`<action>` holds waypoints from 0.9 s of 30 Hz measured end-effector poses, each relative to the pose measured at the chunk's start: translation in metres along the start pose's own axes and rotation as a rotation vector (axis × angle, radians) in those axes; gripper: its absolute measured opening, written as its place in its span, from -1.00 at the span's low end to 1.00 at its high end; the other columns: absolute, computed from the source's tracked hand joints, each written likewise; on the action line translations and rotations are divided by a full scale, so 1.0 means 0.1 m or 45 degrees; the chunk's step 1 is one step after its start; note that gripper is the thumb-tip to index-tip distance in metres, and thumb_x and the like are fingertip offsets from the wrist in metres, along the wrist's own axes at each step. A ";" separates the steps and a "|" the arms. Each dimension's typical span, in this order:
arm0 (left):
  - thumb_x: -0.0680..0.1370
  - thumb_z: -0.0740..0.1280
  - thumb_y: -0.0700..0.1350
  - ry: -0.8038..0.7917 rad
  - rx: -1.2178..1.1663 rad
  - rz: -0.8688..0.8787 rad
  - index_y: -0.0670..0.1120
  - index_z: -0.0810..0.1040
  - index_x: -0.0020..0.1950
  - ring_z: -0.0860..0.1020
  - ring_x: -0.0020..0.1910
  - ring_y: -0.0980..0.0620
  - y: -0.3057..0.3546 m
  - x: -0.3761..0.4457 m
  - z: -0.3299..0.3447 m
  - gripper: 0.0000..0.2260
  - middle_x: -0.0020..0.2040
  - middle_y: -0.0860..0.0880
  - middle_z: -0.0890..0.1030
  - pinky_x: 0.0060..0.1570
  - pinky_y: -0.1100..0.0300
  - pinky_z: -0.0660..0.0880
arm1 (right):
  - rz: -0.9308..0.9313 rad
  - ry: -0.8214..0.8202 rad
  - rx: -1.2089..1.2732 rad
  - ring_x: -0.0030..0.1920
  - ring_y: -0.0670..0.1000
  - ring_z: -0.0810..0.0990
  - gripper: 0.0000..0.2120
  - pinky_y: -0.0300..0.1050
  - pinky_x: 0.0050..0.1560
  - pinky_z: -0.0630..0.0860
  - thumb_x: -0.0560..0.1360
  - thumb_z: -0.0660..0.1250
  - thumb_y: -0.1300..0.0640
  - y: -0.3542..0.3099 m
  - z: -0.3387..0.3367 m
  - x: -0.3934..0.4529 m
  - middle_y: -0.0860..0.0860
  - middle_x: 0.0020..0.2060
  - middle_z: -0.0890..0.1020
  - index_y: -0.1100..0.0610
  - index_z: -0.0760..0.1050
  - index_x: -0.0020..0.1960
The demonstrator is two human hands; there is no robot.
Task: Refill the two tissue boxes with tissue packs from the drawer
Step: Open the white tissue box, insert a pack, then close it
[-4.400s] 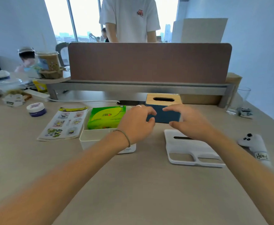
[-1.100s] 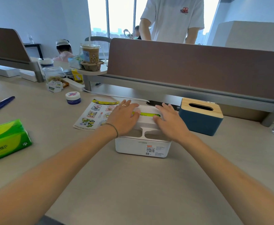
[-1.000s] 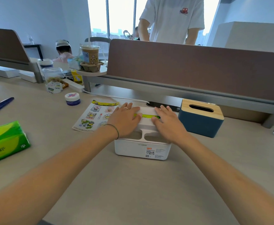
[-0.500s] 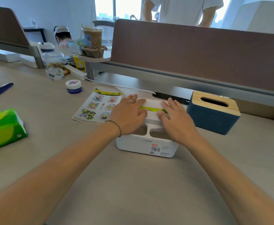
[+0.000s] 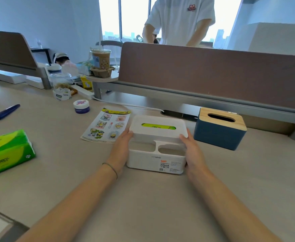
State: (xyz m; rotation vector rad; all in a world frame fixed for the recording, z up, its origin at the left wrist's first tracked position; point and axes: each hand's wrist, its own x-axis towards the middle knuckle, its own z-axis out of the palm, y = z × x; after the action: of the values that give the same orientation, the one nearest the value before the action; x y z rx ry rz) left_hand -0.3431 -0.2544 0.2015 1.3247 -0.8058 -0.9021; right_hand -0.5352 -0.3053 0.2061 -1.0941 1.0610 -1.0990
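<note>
The white tissue box stands on the table in the middle of the view, with its white lid seated on top and a strip of green tissue pack showing through the lid's slot. The left hand presses flat against the left side of the white tissue box and the right hand against its right side, so the box is clasped between the two palms; the fingers of each hand reach up to the lower edge of the lid, though how far they curl around the far side cannot be told from here. Just to the right of the white tissue box, apart from it, stands the blue tissue box with a wooden top and an open dark slot. Just to the left of the white tissue box lies a sticker sheet, and beyond that a small round jar. Well to the left of the white tissue box, a green tissue pack lies on the table, with a blue pen farther back.
</note>
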 end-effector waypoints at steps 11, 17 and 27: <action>0.67 0.17 -0.01 -0.019 -0.064 0.010 0.07 0.60 0.14 0.63 0.01 -0.06 0.24 0.64 0.22 -0.78 0.03 -0.02 0.67 0.06 -0.01 0.55 | -0.011 -0.063 0.124 0.11 0.04 0.65 -0.67 0.05 0.01 0.60 0.65 0.15 -0.02 -0.19 0.15 0.54 -0.12 0.12 0.68 -0.33 0.38 0.36; 0.65 0.18 0.08 -0.028 -0.009 -0.066 0.01 0.63 0.19 0.65 0.04 -0.19 0.18 1.26 0.29 -0.71 0.09 -0.16 0.68 0.00 -0.06 0.58 | 0.004 -0.018 0.139 0.09 0.03 0.63 -0.71 0.02 -0.01 0.59 0.65 0.14 0.00 -0.24 0.28 1.05 -0.12 0.10 0.67 -0.30 0.40 0.30; 0.64 0.18 0.12 -0.007 -0.104 -0.168 0.02 0.65 0.08 0.68 -0.17 -0.08 0.02 1.97 0.31 -0.70 -0.12 -0.08 0.73 -0.24 0.09 0.59 | 0.013 -0.013 0.170 0.05 0.00 0.62 -0.69 -0.06 -0.10 0.55 0.66 0.15 0.02 -0.18 0.43 1.63 -0.14 0.04 0.66 -0.28 0.38 0.34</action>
State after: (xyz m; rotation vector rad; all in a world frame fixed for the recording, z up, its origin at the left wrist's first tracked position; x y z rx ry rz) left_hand -0.2828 -0.4446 0.2028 1.3157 -0.6846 -1.0327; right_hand -0.4732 -0.4629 0.2150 -0.9861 0.9700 -1.1388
